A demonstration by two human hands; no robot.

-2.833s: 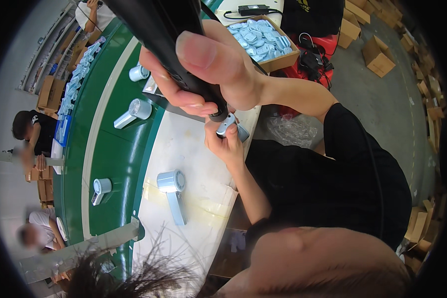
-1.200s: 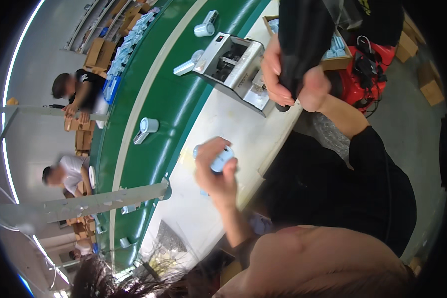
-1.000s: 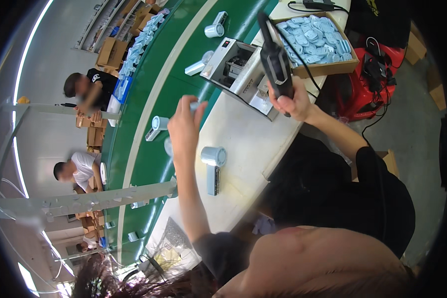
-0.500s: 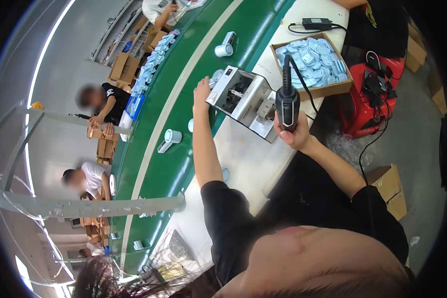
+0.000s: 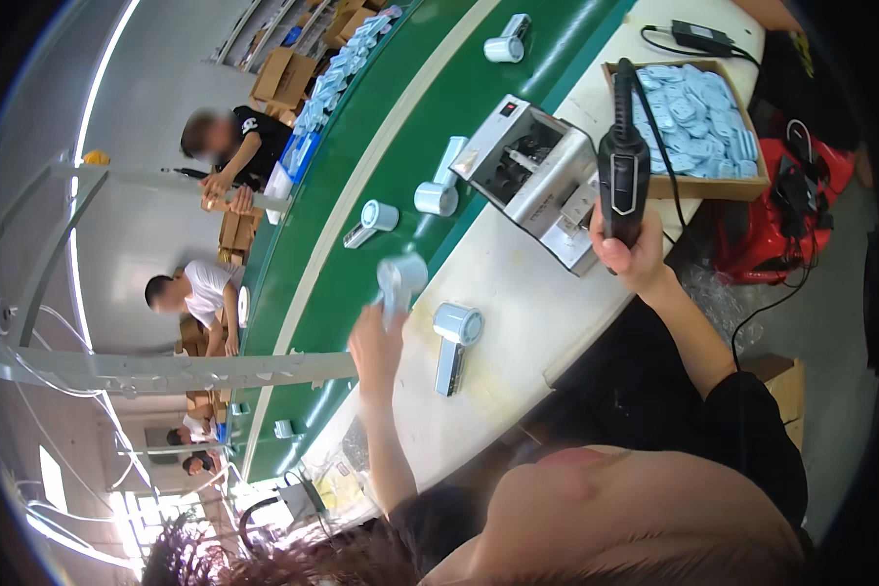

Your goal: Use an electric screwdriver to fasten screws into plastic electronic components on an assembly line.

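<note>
My left hand (image 5: 376,344) is closed around the handle of a light-blue device with a round head (image 5: 401,275), likely a handheld fan; motion blurs it slightly. It is raised near the belt's edge. In my right hand (image 5: 630,256) is a black electric screwdriver (image 5: 623,176), its cable arching from the far end. Left of the screwdriver stands a silver screw feeder (image 5: 535,181) with an open top. A second light-blue device (image 5: 457,327) lies on the white table, to the right of my left hand.
More light-blue devices (image 5: 438,195) lie on the green conveyor belt (image 5: 361,283). A carton (image 5: 718,188) of light-blue plastic parts stands at the far right, beside a black power adapter (image 5: 701,37). A red stool (image 5: 767,249) holds cables. Co-workers (image 5: 234,146) sit across the belt.
My left hand has come back from beyond the screw feeder toward the near left, now with a light-blue device in it. The right hand still grips the screwdriver. The view has shifted left.
</note>
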